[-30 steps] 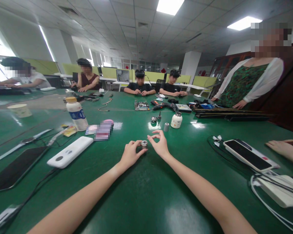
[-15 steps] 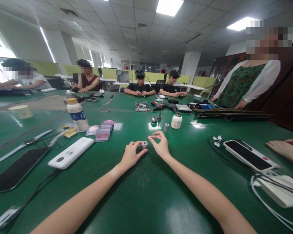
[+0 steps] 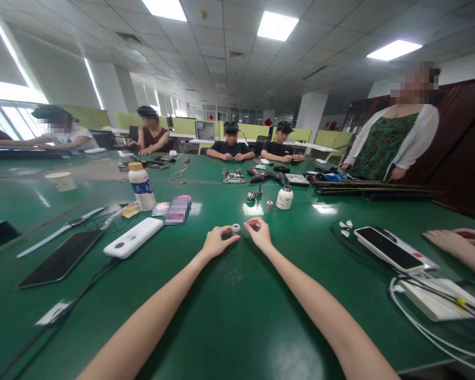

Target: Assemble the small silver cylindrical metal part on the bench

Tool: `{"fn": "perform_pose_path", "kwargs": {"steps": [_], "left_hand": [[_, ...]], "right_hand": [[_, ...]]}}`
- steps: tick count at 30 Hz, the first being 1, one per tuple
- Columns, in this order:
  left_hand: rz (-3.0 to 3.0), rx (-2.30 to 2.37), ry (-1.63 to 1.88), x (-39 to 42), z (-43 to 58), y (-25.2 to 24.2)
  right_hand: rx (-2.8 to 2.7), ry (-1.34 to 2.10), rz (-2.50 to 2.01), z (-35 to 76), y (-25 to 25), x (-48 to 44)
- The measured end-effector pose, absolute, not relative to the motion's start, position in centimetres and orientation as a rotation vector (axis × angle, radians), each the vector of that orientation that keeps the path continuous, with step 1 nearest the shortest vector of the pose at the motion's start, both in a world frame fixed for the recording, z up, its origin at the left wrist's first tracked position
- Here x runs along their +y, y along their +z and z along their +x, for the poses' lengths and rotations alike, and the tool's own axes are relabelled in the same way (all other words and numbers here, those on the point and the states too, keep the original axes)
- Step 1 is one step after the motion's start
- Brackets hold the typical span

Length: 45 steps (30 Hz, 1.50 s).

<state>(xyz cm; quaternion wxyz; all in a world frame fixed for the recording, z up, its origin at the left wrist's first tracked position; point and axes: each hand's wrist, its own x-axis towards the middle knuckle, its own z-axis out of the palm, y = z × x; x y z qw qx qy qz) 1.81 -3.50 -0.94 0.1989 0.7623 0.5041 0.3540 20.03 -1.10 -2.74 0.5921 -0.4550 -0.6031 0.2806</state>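
Observation:
My left hand [image 3: 217, 241] curls its thumb and fingers round a small silver metal cylinder [image 3: 236, 229] with a round opening in its top. The cylinder stands upright at the green table's surface. Just right of it, my right hand [image 3: 260, 233] is closed in a pinch, apart from the cylinder; whatever its fingertips hold, if anything, is too small to make out. Beyond the hands stand a second silver cylinder [image 3: 269, 206], a white jar [image 3: 285, 197] with a printed pattern, and a dark metal part [image 3: 251, 197].
A white power bank [image 3: 133, 237], a dark tablet [image 3: 61, 258] and a milk bottle [image 3: 141, 186] lie or stand left. On the right are a phone [image 3: 388, 248], cables and another person's hands [image 3: 445, 240]. A circuit board [image 3: 233, 176] and tools lie farther back. Several people surround the table.
The camera view has tilted up and shifted slightly left. My right hand's fingers have drawn closer together beside the cylinder. My left hand keeps hold of the cylinder.

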Motion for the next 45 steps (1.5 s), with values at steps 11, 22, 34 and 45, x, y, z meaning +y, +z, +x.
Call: {"fn": "perform_pose_path", "kwargs": {"steps": [11,22,34,45], "left_hand": [[2.026,1.398,1.054,-7.5,1.8,-1.2],[2.029,1.334,1.029,-9.2,1.6,-0.4],[2.019,1.352,1.027,-9.0,1.6,-0.7],[2.002,1.360,1.024,-9.1,1.7,-0.7]], "right_hand": [[-1.353,0.623,-0.887,16.5,-1.1,-6.1],[-1.500,0.589,-0.864,17.5,-0.8,-8.2],[-1.552,0.674,-0.868,18.0,-0.8,-8.1],[-1.530,0.764,-0.887,18.1,-0.5,-8.9]]}}
